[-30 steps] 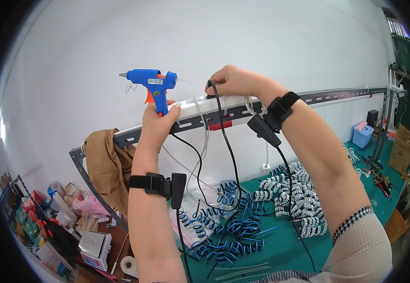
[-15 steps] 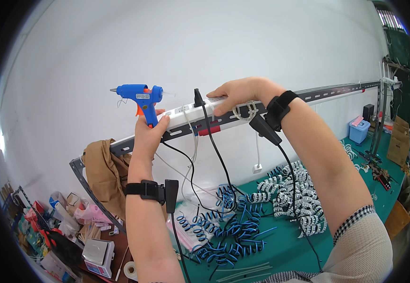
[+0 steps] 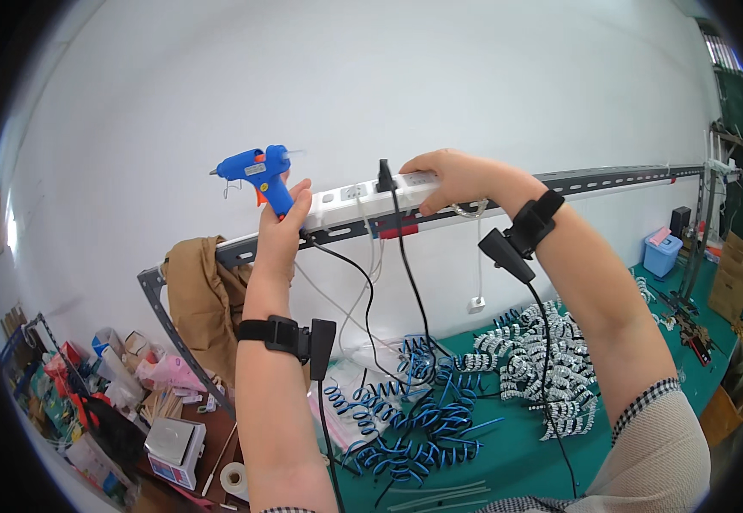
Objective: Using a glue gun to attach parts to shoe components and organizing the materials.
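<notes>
My left hand is closed around the handle of a blue glue gun with an orange trigger. Its nozzle points left and slightly down, and a clear stick end shows at its back. Beside that hand, a white power strip lies along a grey slotted metal rail. My right hand grips the strip's right end, thumb in front and fingers over the top. A black plug sits in the strip, left of my right hand. A coiled pale cord hangs under my right wrist.
Below, a green table bears blue-black coils and white-black coils. Brown cloth drapes over the rail's left end. A scale stands lower left; a blue box at far right. Cables hang from the strip.
The glue gun has tipped, its nozzle now lower than its back. The whole view has shifted a little, so the rail appears lower and further right. My right hand stays on the power strip.
</notes>
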The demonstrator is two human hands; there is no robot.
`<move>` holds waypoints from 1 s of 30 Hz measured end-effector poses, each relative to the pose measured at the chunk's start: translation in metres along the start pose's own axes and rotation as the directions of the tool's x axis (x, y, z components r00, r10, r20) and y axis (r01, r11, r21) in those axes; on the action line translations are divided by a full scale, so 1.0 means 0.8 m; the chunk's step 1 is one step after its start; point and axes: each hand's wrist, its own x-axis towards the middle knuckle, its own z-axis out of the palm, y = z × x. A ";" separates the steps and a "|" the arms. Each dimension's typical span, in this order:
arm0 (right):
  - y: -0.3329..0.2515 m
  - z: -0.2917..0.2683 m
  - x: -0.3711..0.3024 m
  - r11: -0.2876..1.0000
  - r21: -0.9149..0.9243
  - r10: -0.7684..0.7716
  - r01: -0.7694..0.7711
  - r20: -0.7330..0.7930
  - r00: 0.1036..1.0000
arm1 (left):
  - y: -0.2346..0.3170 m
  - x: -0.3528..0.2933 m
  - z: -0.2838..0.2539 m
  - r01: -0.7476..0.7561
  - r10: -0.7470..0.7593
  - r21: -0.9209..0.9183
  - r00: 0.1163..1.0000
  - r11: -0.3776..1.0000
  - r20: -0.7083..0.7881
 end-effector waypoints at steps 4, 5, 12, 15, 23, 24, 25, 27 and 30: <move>-0.002 0.000 0.000 1.000 -0.028 0.006 -0.006 -0.007 1.000 | 0.004 -0.002 -0.005 0.017 -0.027 -0.238 0.999 0.971 -0.039; -0.003 0.001 0.001 1.000 -0.023 -0.001 0.000 -0.006 1.000 | 0.007 -0.004 -0.007 0.017 -0.027 -0.230 0.999 0.973 -0.043; -0.003 0.001 -0.004 0.995 -0.102 0.013 -0.017 -0.039 0.999 | 0.008 -0.004 -0.001 0.021 -0.021 -0.051 1.000 0.998 0.001; -0.002 0.003 -0.004 0.995 -0.104 -0.001 -0.005 -0.050 0.999 | 0.007 0.000 -0.003 0.052 -0.053 -0.059 0.998 0.997 -0.018; 0.004 0.005 -0.004 0.993 -0.114 -0.022 0.016 -0.056 0.998 | 0.037 0.010 0.022 0.355 -0.326 0.139 0.925 0.925 -0.194; 0.005 0.006 -0.002 0.994 -0.111 -0.025 0.020 -0.049 0.998 | 0.037 0.013 0.023 0.355 -0.327 0.135 0.926 0.925 -0.190; 0.006 0.007 0.000 0.994 -0.107 -0.028 0.024 -0.041 0.999 | 0.037 0.016 0.023 0.374 -0.346 0.165 0.922 0.913 -0.173; 0.007 0.008 0.000 0.993 -0.119 -0.019 0.014 -0.041 0.999 | 0.036 0.020 0.024 0.392 -0.365 0.198 0.918 0.899 -0.157; 0.007 0.009 -0.002 0.991 -0.130 -0.022 0.015 -0.048 0.999 | 0.034 0.021 0.028 0.409 -0.379 0.209 0.910 0.888 -0.168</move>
